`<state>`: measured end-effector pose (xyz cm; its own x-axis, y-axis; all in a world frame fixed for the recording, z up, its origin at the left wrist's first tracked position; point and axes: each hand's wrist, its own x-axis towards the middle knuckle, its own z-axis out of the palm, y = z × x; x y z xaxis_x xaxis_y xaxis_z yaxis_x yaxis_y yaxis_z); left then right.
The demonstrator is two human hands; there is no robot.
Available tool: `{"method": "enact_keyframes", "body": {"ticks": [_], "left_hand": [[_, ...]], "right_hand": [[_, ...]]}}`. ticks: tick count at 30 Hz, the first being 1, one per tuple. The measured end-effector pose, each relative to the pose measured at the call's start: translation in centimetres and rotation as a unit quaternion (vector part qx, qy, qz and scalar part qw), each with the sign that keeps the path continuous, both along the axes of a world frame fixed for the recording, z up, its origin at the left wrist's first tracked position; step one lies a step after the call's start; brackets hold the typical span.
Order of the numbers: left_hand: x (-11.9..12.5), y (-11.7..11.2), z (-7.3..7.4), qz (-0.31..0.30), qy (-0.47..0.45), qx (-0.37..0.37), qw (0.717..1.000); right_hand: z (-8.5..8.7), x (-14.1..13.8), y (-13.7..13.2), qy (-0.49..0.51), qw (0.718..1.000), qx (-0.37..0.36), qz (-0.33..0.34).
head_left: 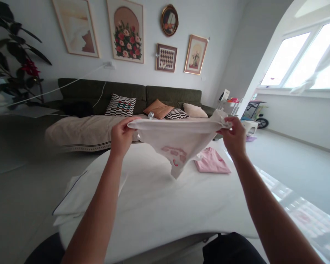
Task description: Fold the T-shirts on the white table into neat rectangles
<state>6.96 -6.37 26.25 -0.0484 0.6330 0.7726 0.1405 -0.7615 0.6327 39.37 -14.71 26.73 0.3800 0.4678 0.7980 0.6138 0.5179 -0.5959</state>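
Between my two hands a white garment with a pinkish-red print (159,136) is stretched taut above the white table (159,205). My left hand (123,136) is closed on its left upper end, and my right hand (233,135) grips the bunched right end. From the straight top edge the cloth hangs down to a point, close over the tabletop. Behind it to the right lies a folded pink garment (213,161). White folded cloth with a dark blue edge (74,194) rests at the table's left side, partly behind my left forearm.
A green sofa (99,91) with a beige cover and several cushions stands beyond the table. To the far right are a white stool (250,126) and a wheeled item (261,123). A white cord (57,88) runs from the wall socket leftward.
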Motion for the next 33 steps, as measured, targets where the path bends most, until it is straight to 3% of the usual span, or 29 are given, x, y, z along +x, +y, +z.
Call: {"method": "enact_keyframes", "body": {"ticks": [1,3,7,10,11,13,15,18,20,22,24,26,28,30,33], "left_hand": [[-0.6,-1.1,-1.0,0.011,0.013,-0.004,1.0],[-1.8,-3.2,-4.5,0.031,0.044,-0.045,0.998],[-4.2,-6.4,-15.0,0.032,0.16,-0.2,0.966],[-5.7,-8.2,-21.6,-0.035,0.349,-0.319,0.88],[-6.0,-8.6,-22.8,-0.048,0.399,-0.353,0.845],[-6.1,-9.0,-23.6,-0.06,0.456,-0.391,0.797],[-5.2,-8.6,-22.6,-0.064,0.47,-0.378,0.795],[-1.8,-6.3,-20.6,-0.072,0.445,-0.297,0.842],[1.0,-4.3,-20.7,-0.044,0.428,-0.242,0.87],[3.4,-2.6,-22.3,0.012,0.446,-0.213,0.869],[4.7,-1.4,-24.8,0.063,0.493,-0.222,0.839],[5.0,-0.9,-27.4,0.09,0.533,-0.23,0.809],[4.7,-0.7,-29.2,0.103,0.552,-0.219,0.798],[4.4,-0.6,-30.2,0.115,0.557,-0.203,0.797],[4.5,-0.5,-30.3,0.128,0.563,-0.199,0.792]], "right_hand": [[-1.5,-0.1,-0.3,0.016,1.0,-0.004,0.006],[-5.6,-0.7,-1.4,0.033,0.999,-0.034,0.01],[-16.7,-2.0,-5.2,0.031,0.981,-0.192,0.023],[-24.4,-2.0,-8.2,-0.051,0.944,-0.326,0.016],[-26.2,-1.8,-9.1,-0.092,0.926,-0.366,0.027],[-28.5,-1.0,-10.4,-0.159,0.888,-0.429,0.045],[-29.0,0.0,-10.9,-0.196,0.864,-0.462,0.043],[-27.8,1.4,-10.5,-0.224,0.85,-0.476,0.022],[-26.7,1.7,-9.9,-0.235,0.847,-0.477,0.018],[-26.0,1.7,-9.4,-0.238,0.843,-0.481,0.029],[-25.7,1.5,-9.1,-0.237,0.839,-0.487,0.049],[-25.6,1.8,-8.9,-0.235,0.829,-0.502,0.074],[-25.3,2.8,-8.4,-0.232,0.812,-0.528,0.092],[-24.9,4.4,-7.0,-0.228,0.797,-0.555,0.071],[-24.3,6.6,-2.9,-0.222,0.795,-0.564,-0.008]]}}
